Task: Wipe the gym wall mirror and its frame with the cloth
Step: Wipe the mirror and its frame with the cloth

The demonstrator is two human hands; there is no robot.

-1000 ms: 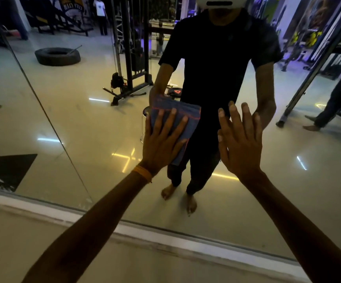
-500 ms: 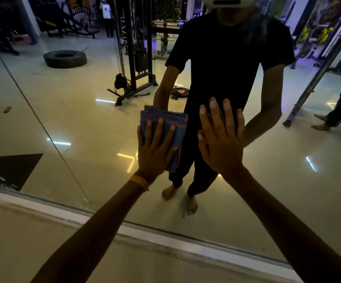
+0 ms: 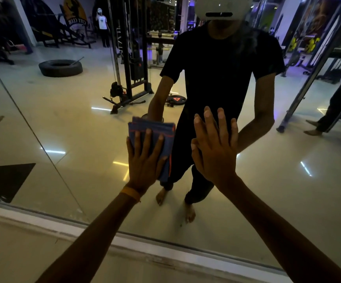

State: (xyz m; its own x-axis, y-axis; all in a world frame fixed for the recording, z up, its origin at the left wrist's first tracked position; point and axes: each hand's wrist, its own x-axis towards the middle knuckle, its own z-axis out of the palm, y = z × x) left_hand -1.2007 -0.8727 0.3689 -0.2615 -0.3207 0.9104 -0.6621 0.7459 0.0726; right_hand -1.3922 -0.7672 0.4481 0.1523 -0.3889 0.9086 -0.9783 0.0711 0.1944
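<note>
The left hand (image 3: 145,160) presses a folded blue cloth (image 3: 159,127) flat against the glass of the wall mirror (image 3: 73,123). Its fingers are straight and slightly spread over the fabric, with nothing curled round it. The cloth has orange stitching along its edges and shows above and to the right of the fingers, near the middle of the pane and well above the frame. An orange wristband (image 3: 129,194) sits on that wrist. Just beside it the right hand (image 3: 214,154) lies open on the glass, bare, with its fingers straight and close together, pointing up. Both forearms reach in from the lower edge of the view. The pale frame (image 3: 165,254) runs along the bottom of the mirror as a slanting strip, and neither hand touches it. A thin seam (image 3: 33,129) crosses the glass at the left. The mirror reflects the person in dark clothes, barefoot, and behind them a tyre (image 3: 60,68) lying on the shiny floor and a black cable machine (image 3: 133,78).
</note>
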